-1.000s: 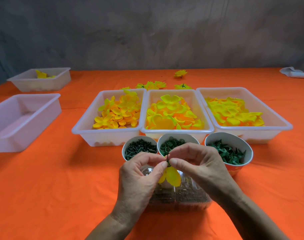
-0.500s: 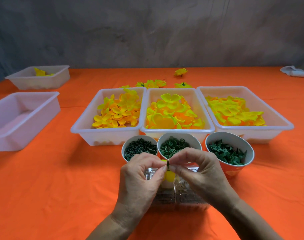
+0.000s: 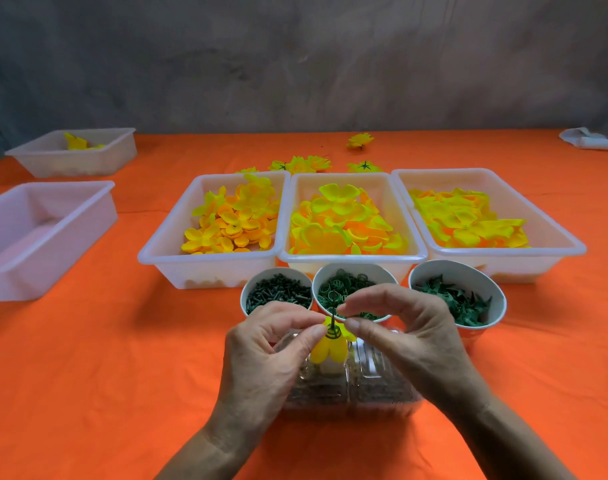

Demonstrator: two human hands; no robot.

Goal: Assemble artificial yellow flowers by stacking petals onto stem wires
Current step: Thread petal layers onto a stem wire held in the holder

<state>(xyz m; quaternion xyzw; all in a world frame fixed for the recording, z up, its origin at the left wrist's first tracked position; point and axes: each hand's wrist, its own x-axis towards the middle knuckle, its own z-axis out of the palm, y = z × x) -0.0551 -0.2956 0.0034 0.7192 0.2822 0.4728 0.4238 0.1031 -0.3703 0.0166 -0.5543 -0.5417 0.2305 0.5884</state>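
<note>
Both hands' fingers at cup rims: left hand (image 3: 261, 355) pinches flower (image 3: 330, 346), right hand (image 3: 409, 337) curled, grasping nothing.

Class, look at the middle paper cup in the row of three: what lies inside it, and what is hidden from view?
The middle paper cup holds small dark green rings. The right hand and the green stem cover its near side, so its bottom and depth of fill cannot be seen.
</note>
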